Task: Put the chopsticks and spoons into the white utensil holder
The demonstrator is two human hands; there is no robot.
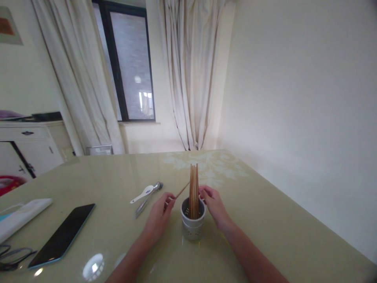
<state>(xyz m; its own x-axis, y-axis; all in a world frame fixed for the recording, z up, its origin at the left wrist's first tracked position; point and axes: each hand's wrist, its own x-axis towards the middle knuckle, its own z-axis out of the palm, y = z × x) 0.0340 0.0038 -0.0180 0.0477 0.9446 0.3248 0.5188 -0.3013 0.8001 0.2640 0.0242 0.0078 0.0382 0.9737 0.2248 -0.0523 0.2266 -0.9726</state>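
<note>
A pale cylindrical utensil holder [192,230] stands upright in front of me, with a bundle of wooden chopsticks [193,188] rising from it. To its left, my left hand [160,212] pinches a single chopstick [182,190], which slants up and right towards the bundle; its far end meets or passes behind the others. My right hand [212,202] is at the bundle's right side, above the rim, fingers bent and drawn together. Whatever its fingertips grip is hidden. Beyond my left hand lie a white spoon [144,193] and metal spoons [147,202].
At the left of the glossy table [265,228] lie a black-screened phone [63,234], eyeglasses [17,255] and a white flat object [26,216]. A wall [309,118] borders the table on the right. Curtains [191,78] and a white cabinet [32,145] stand beyond it.
</note>
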